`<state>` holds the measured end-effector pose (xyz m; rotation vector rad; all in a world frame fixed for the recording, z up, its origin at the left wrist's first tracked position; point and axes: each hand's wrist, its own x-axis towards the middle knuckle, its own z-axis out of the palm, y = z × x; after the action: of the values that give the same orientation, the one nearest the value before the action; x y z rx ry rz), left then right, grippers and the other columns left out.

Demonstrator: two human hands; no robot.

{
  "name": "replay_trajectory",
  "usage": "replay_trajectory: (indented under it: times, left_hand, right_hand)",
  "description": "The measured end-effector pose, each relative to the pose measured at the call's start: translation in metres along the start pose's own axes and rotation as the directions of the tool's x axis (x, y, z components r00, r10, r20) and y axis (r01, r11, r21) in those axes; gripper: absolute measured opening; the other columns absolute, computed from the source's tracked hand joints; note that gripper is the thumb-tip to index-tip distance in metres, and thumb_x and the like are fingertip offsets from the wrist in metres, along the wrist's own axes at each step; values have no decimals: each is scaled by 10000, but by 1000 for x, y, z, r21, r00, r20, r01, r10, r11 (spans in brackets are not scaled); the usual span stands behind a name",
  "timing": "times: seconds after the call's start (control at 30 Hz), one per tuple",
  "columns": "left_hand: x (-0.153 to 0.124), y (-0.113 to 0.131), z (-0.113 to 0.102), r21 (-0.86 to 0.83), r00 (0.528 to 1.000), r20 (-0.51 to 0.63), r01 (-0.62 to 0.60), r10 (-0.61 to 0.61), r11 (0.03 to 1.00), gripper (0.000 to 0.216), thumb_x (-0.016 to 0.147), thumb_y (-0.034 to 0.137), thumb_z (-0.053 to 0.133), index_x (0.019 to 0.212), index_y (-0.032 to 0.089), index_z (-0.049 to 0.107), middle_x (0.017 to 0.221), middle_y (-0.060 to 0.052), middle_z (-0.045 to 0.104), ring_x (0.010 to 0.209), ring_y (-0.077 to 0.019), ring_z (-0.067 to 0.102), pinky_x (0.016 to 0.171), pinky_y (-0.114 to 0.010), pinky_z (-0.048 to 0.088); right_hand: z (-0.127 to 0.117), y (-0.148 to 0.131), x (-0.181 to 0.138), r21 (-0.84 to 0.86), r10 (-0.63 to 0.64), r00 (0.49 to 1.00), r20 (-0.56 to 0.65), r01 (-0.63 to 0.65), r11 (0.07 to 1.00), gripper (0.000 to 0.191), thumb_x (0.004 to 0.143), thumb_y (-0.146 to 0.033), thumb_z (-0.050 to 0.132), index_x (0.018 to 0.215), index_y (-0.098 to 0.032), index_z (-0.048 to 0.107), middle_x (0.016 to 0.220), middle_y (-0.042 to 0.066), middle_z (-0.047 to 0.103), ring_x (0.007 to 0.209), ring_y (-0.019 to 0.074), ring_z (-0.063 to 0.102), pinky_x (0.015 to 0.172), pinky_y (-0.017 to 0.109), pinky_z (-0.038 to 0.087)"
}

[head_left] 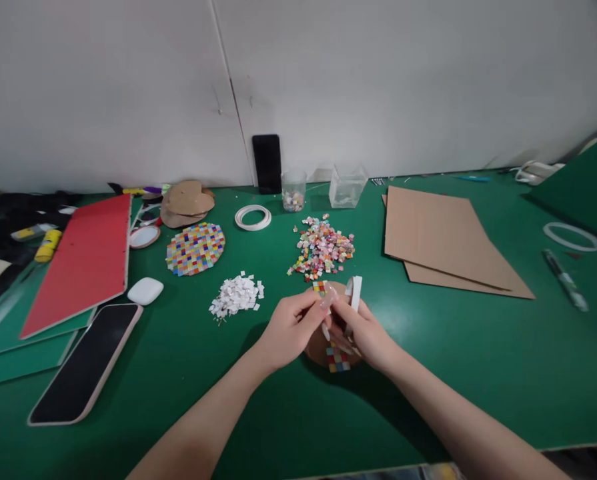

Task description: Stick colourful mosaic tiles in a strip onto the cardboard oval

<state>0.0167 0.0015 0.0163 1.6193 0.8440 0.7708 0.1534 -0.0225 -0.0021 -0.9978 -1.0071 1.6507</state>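
Observation:
Above a round cardboard disc (318,348) partly covered with small coloured square tiles (338,359), my two hands meet at the fingertips. My left hand (291,328) is closed in a pinch, and what lies between its fingertips is too small to make out. Hooked in my right hand (371,333) is a roll of white tape (355,297), standing on edge; its thumb and forefinger touch the left fingertips. A heap of coloured tiles (325,247) lies just beyond the disc. Left of it is a pile of white paper squares (237,295).
A finished-looking tiled disc (195,249) and another tape roll (253,217) lie behind. Cardboard sheets (438,233) are at right, near a marker (565,280). A plastic cup (293,191), clear box (347,188) and upright phone (267,163) stand by the wall. Another phone (85,363) lies left.

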Motion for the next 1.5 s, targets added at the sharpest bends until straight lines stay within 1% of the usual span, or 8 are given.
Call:
replay_trajectory:
  times: [0.1, 0.17, 0.3, 0.53, 0.73, 0.93, 1.27, 1.5]
  left_hand:
    - [-1, -3, 0, 236, 985, -16, -166, 174, 958, 372, 923, 338, 404, 594, 176, 462, 599, 16, 448, 599, -115, 434, 599, -230, 350]
    - [-2, -6, 1, 308, 974, -70, -183, 213, 934, 354, 907, 314, 457, 584, 181, 403, 586, 33, 390, 572, -106, 393, 567, -222, 326]
    - [-5, -8, 7, 301, 968, -150, -151, 203, 942, 312, 907, 299, 473, 629, 188, 384, 610, 38, 408, 564, -97, 393, 548, -213, 324]
    - [-9, -4, 14, 401, 976, -111, -131, 190, 907, 244, 952, 232, 313, 718, 203, 376, 705, 5, 462, 636, -127, 442, 573, -242, 327]
    - [-12, -4, 18, 460, 969, -148, -109, 198, 881, 184, 933, 229, 361, 754, 209, 400, 691, 6, 455, 618, -136, 445, 567, -254, 332]
    - [-14, 0, 21, 480, 961, -165, -119, 223, 869, 228, 933, 203, 333, 707, 210, 356, 656, 11, 430, 591, -135, 424, 538, -261, 311]
    - [-19, -2, 31, 255, 983, -182, 61, -14, 965, 203, 941, 321, 364, 775, 218, 417, 690, 11, 508, 556, -127, 463, 491, -259, 300]
    - [-20, -4, 33, 394, 970, -231, 18, 80, 919, 185, 923, 252, 367, 741, 220, 375, 640, 14, 479, 545, -136, 461, 501, -267, 295]
  right_hand:
    - [0, -1, -2, 5, -22, 1000, -14, 22, 1000, 451, 817, -562, 498, 570, -189, 448, 405, -100, 336, 310, 37, 250, 302, 160, 210]
    - [0, -2, -3, -3, -17, 1000, -12, 17, 1000, 420, 830, -528, 506, 586, -192, 444, 412, -104, 318, 319, 38, 236, 305, 159, 197]
    - [4, -3, -3, -44, -75, 996, -40, 74, 996, 408, 854, -492, 488, 577, -200, 421, 416, -98, 298, 344, 51, 231, 321, 178, 200]
    - [6, 2, -8, -353, -380, 919, -104, 323, 878, 328, 917, -381, 424, 646, -200, 454, 571, -43, 381, 509, 101, 358, 476, 231, 333]
    - [8, 7, -12, -276, -300, 947, -111, 261, 925, 315, 928, -418, 391, 704, -215, 478, 545, -54, 334, 444, 100, 291, 406, 235, 274]
    - [10, 14, -14, -331, -351, 922, -162, 284, 900, 331, 944, -401, 367, 672, -218, 415, 563, -49, 335, 457, 101, 290, 426, 239, 289]
    - [12, 16, -15, -392, -464, 861, -208, 361, 846, 324, 956, -380, 343, 692, -220, 441, 598, -32, 382, 505, 119, 356, 474, 249, 335]
    - [14, 20, -17, -486, -523, 839, -151, 398, 778, 326, 972, -308, 320, 662, -224, 373, 568, -43, 355, 474, 112, 332, 439, 248, 294]
